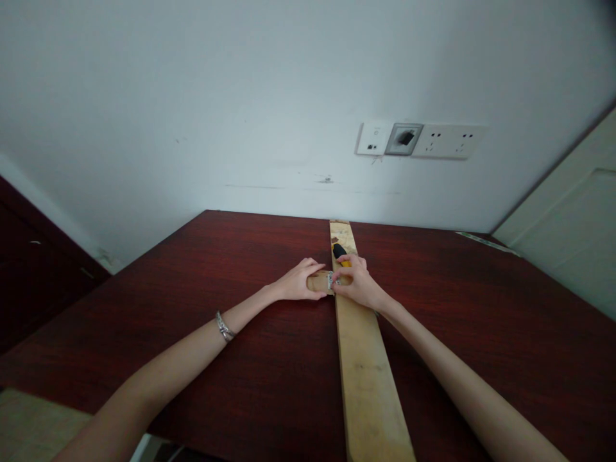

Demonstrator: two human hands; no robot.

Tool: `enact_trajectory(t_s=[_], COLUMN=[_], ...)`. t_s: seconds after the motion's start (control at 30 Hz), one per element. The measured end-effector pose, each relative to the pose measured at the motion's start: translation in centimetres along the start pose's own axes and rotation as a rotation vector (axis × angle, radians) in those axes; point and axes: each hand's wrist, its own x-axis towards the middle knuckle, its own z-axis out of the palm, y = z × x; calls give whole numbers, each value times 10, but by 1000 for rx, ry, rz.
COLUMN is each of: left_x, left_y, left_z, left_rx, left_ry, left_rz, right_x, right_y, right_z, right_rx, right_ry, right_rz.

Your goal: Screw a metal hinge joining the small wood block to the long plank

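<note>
A long pale wooden plank [366,366] lies on the dark red table, running from the near edge back to the wall. My left hand [299,280] is closed round a small light-brown wooden piece [318,283], which sits against the plank. At that piece's right end is a small silvery metal piece [330,280], perhaps a hinge. My right hand [357,282] pinches at this metal piece with its fingertips. A tool with a black and yellow handle [339,251] is on the plank, just beyond my right hand; whether my fingers touch it is unclear.
The dark red table [231,256] meets a white wall [192,96]. Wall sockets [447,141] and a black plug [407,138] are at the back right. A pale door [577,205] stands at the right, and a thin strip [486,242] lies at the table's far right edge.
</note>
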Motion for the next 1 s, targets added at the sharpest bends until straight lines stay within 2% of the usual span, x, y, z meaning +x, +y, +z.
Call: enact_trajectory(t_s=[0.5,1.0], left_x=[0,0], left_y=[0,0], left_z=[0,0], left_rx=[4,-12], left_ry=[9,29], left_rz=[-25,-32], right_x=[1,2], right_y=[5,4], right_z=[-1,-4], right_rx=[-81,-62], right_ry=[-14,-47], right_rz=[-90,-94])
